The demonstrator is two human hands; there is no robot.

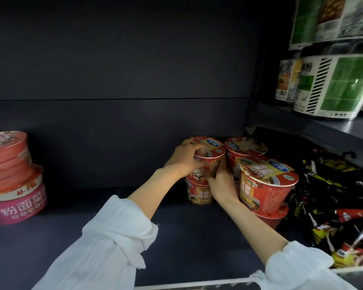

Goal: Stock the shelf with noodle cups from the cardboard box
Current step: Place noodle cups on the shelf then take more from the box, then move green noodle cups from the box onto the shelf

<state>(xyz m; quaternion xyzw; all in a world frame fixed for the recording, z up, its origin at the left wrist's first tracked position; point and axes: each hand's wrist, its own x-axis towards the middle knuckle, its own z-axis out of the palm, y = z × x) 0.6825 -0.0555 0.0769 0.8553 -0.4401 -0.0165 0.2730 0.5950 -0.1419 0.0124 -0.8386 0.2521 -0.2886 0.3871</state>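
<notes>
So the noodle cup [210, 155] is a red tub with a foil lid, a blue logo patch and yellow label with noodle art on the side. Both hands are clamped on it: left hand [184, 158] curls over its top-left rim, right hand [222, 183] wraps the lower right side from below. It sits stacked on another red cup [197, 193] directly under the hands on the dark shelf [176, 227]. Just right of the right hand are more red cups [266, 185], also stacked, I think two high but it's blurry. Far left of the left hand, pink bowls [15, 185].
</notes>
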